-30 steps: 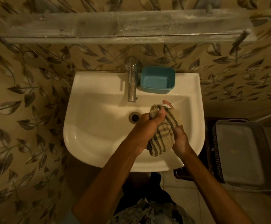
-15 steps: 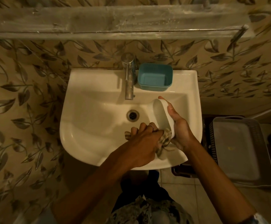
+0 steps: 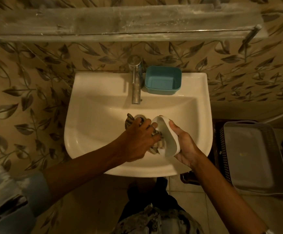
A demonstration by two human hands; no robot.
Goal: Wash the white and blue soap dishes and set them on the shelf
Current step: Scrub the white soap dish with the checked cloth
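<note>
Looking down over the sink point(image 3: 95, 119), we lose most of the striped cloth point(image 3: 156, 146) under the left hand point(image 3: 137, 141). Only a bunched end against the dish and a corner by the drain point(image 3: 139, 116) show, and that hand half covers the drain. The right hand point(image 3: 186, 146) has its fingers hidden behind the white soap dish point(image 3: 168, 139), so we see just thumb and palm on its outer wall. Both sleeves are cut off by the frame.

We count two soap dishes, one cloth, one tap point(image 3: 135, 81), one shelf point(image 3: 120, 22) and one grey basket point(image 3: 249, 157).

The white dish is over the sink's basin, tipped on its side with the opening towards the left hand. The right hand grips it, while the left hand's curled fingers clutch the cloth and press it into the dish. The blue soap dish point(image 3: 162, 81) sits upright on the sink's back ledge, just right of the tap.

Leaf-patterned wall lies behind the sink, with the long shelf above it. Pale floor tiles lie below the sink, and the basket is to its right. The light is dim and yellow.
</note>
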